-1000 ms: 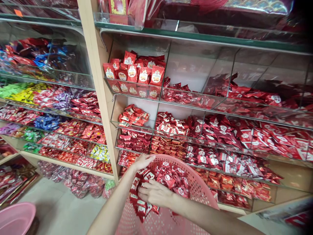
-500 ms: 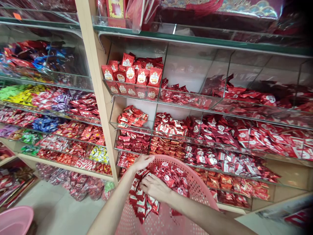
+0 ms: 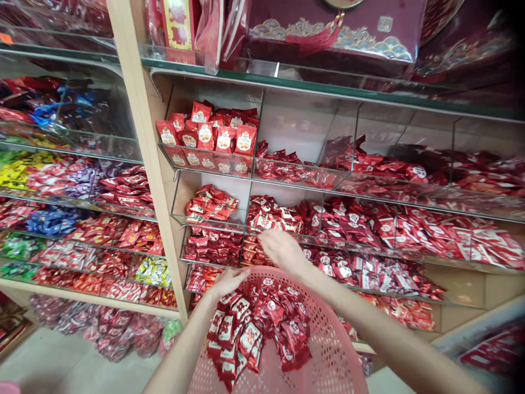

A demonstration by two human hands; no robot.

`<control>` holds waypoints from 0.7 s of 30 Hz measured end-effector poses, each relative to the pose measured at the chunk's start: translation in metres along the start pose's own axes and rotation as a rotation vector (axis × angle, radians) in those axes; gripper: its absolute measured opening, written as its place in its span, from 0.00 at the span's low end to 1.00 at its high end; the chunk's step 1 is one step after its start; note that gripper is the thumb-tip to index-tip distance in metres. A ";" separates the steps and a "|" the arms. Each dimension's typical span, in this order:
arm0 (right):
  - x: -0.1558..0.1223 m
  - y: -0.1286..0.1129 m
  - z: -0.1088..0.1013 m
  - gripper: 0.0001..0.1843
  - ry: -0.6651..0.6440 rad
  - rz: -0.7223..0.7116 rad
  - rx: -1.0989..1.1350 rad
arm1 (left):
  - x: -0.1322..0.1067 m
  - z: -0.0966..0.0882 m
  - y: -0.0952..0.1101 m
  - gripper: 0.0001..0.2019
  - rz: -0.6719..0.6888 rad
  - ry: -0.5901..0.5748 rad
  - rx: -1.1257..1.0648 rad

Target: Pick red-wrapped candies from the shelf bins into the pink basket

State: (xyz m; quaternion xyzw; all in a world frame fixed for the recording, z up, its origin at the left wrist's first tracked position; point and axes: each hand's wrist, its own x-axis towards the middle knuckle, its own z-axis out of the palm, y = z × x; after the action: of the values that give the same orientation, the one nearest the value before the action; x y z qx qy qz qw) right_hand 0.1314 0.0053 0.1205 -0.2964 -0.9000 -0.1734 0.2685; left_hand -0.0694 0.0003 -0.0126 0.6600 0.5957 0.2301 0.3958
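Observation:
A pink perforated basket (image 3: 328,355) sits low in the middle, tilted toward the shelves, with a heap of red candy packets (image 3: 254,323) in it. My left hand (image 3: 227,280) grips the basket's far rim, fingers curled over it. My right hand (image 3: 283,249) is raised above the basket at the front of the clear shelf bins, fingers loosely bent and somewhat blurred; whether it holds a packet is unclear. Just behind it lie red packets with white round marks (image 3: 270,216) in a bin.
Clear acrylic bins of red packets (image 3: 410,230) fill the shelves to the right. A wooden upright (image 3: 147,164) divides them from bins of mixed coloured sweets (image 3: 61,180) at left. Dark red gift boxes (image 3: 336,27) stand on the top glass shelf. Grey floor (image 3: 82,372) lies below left.
My right hand has lifted out of the packets in the basket and gone up to the shelf bins. The view has tipped upward and shifted right. My left hand stays on the rim.

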 end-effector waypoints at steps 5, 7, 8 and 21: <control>0.031 0.073 -0.003 0.19 0.066 0.599 -0.068 | 0.000 0.001 0.000 0.34 -0.009 0.007 0.033; 0.035 0.089 0.007 0.24 -0.001 0.794 -0.019 | 0.001 0.001 -0.002 0.34 0.010 0.016 0.036; 0.036 0.094 0.013 0.26 -0.032 0.857 0.020 | 0.001 0.001 -0.002 0.34 0.018 0.019 0.035; 0.026 0.076 0.009 0.24 0.307 0.760 0.155 | -0.002 0.001 0.001 0.33 -0.008 0.017 0.030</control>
State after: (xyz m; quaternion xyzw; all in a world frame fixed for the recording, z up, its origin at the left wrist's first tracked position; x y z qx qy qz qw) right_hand 0.1580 0.0795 0.1403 -0.5572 -0.6865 -0.0361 0.4658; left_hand -0.0681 -0.0019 -0.0120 0.6614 0.6049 0.2253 0.3819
